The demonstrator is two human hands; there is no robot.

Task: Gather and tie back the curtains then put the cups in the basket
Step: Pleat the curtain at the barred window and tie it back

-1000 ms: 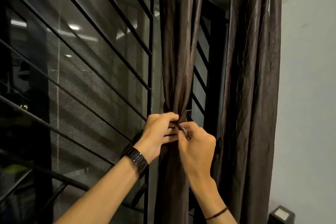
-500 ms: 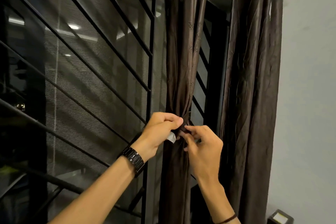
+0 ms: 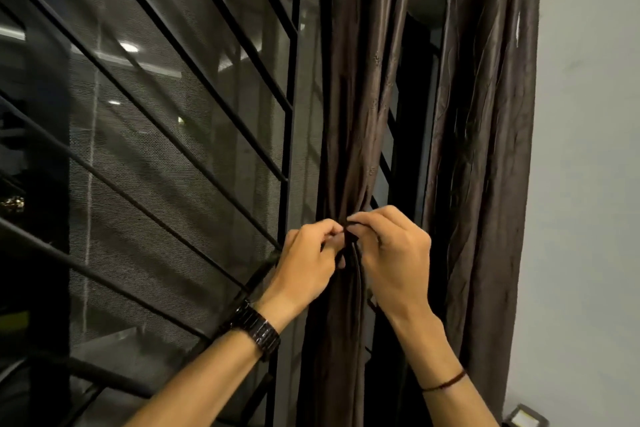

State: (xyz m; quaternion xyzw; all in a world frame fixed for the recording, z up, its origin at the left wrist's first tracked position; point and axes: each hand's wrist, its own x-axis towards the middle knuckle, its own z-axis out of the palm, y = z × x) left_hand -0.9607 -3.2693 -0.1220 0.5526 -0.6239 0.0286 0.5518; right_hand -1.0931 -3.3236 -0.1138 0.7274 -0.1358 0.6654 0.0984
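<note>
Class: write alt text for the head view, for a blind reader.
The left hand and right hand pinch a dark tie around a gathered brown curtain before a black window grille. A second curtain hangs to the right.

No text, label, brand, number or sign is readable.

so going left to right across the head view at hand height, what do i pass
window grille → left hand → tie on the gathered curtain → right hand → second curtain, hanging loose → wall
</note>
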